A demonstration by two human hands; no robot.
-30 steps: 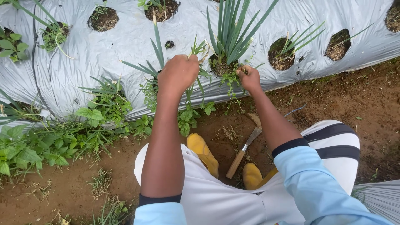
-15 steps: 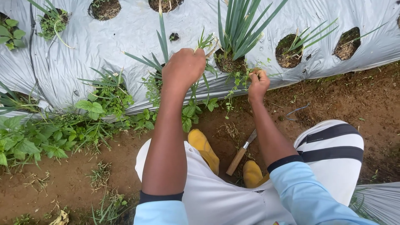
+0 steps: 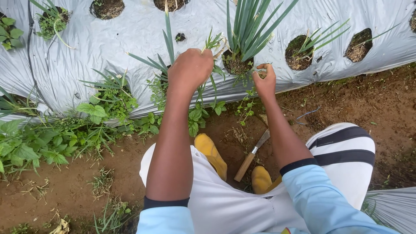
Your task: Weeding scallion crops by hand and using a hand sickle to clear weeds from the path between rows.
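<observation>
Weeds at mulch-hole edge, bunched in closed left hand; right hand pinching a sprig shut; risk: neighbouring onion leaves torn or silver sheeting ripped by careless pull.

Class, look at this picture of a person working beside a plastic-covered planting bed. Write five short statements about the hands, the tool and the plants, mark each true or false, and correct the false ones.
1. The left hand is closed around green stems at a hole in the plastic sheet. True.
2. The right hand grips the wooden-handled tool. False: the tool lies on the soil between the yellow boots, untouched by either hand.
3. The tall leafy plant grows from a hole between the two hands. True.
4. The sheet over the bed is black. False: it is silvery grey.
5. Weeds grow along the sheet's lower edge on the left. True.
</observation>
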